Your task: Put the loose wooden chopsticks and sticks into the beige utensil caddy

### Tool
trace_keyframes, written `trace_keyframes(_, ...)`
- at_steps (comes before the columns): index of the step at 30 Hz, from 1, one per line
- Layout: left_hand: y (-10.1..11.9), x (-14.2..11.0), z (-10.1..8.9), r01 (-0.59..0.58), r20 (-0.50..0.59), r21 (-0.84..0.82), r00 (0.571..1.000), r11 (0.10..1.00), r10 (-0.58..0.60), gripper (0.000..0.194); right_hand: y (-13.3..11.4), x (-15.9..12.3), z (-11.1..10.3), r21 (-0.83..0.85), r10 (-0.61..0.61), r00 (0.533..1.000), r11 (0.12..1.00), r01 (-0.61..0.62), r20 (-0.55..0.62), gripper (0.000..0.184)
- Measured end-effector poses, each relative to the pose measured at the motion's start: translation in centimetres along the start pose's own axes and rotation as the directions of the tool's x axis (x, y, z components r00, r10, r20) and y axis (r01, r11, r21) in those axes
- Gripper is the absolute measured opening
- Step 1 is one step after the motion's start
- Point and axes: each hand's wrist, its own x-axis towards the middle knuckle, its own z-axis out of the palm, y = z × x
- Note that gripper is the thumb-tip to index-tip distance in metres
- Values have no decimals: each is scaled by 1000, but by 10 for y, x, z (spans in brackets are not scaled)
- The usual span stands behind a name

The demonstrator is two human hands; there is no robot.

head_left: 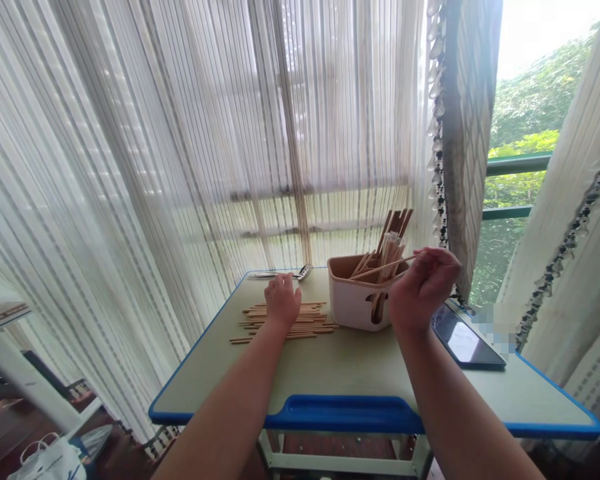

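My left hand (282,298) lies on a pile of several wooden chopsticks (307,324) spread on the small table (330,363), its fingers curled down over them. My right hand (423,287) is raised beside a pinkish-white holder box (355,300) and pinches one chopstick (380,268), which points left over the box. More chopsticks (393,240) stand upright in the box.
A metal slotted spoon (285,273) lies at the table's far edge. A dark tablet (465,343) lies flat at the right of the table. Sheer curtains hang close behind, with an open window on the right. The table has a blue rim (345,413).
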Motion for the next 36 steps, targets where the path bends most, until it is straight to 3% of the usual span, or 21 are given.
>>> trace_keyframes(3,-1,1,4,28,145,75,989,997,-38,43,0,-7,4,-26,-95,965,994,105,245,16)
trace_keyframes(7,-2,1,4,41,273,155,958,987,-83,43,-1,-16,9,-82,-194,833,958,274,518,19)
trace_keyframes(9,-2,0,4,31,330,186,939,982,-92,42,-1,-18,10,-107,-186,830,953,282,526,24)
trace_keyframes(12,-4,-1,4,-2,399,190,914,982,-75,38,0,-17,9,-105,-171,866,963,248,471,21)
trace_keyframes(19,-9,3,10,4,410,119,910,993,-53,30,-1,-16,8,-92,-187,877,963,252,443,28)
trace_keyframes(23,-11,4,13,7,445,99,894,995,-51,27,-5,-24,5,-82,-289,850,930,359,441,33)
trace_keyframes(26,-11,4,14,-24,444,90,896,996,-19,26,-7,-34,2,-37,-382,794,892,451,472,32)
trace_keyframes(29,-8,4,11,-41,320,35,947,999,28,24,-8,-41,2,33,-448,722,860,510,528,26)
trace_keyframes(32,-4,4,1,-110,6,-71,994,991,110,24,-8,-41,5,8,-464,683,830,557,563,20)
trace_keyframes(34,-1,4,-6,-225,-244,-150,952,963,184,22,-9,-39,7,-33,-451,692,825,564,563,20)
trace_keyframes(36,1,3,-12,-353,-414,-199,876,914,248,18,-10,-37,8,-54,-429,703,832,552,567,23)
